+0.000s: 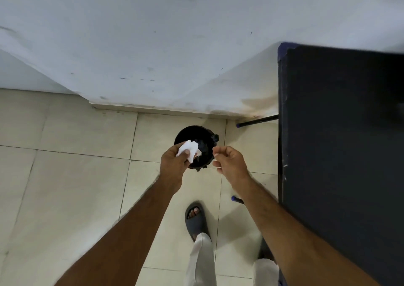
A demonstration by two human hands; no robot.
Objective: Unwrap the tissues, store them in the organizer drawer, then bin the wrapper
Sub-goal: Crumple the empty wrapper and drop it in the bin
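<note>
Nearest the camera, the person's legs in pale trousers stand on the tiled floor, one foot in a grey slide sandal set forward toward the bin. This stance is judged to put the body close enough for a straight drop.

Both forearms extend forward from there. The left hand is closed on a crumpled white wrapper, pinched between thumb and fingers. The wrapper sits directly over the open mouth of the bin, at its left rim. It is held there, in the inspector's judgement, so that it falls inside on release.

The right hand is just right of the bin's rim, fingers loosely curled, thumb and forefinger tips close together. Whether a thin scrap is held between them cannot be told; none is clearly visible.

Beyond the hands, the small round black bin stands on the floor near the base of the white wall. Its interior is dark, and the contents cannot be made out.

To the right, the dark surface runs from near to far, its thin legs ending in blue caps. The organizer drawer and tissues are not in view. The task is judged to be at its last step, with the wrapper not yet released.
</note>
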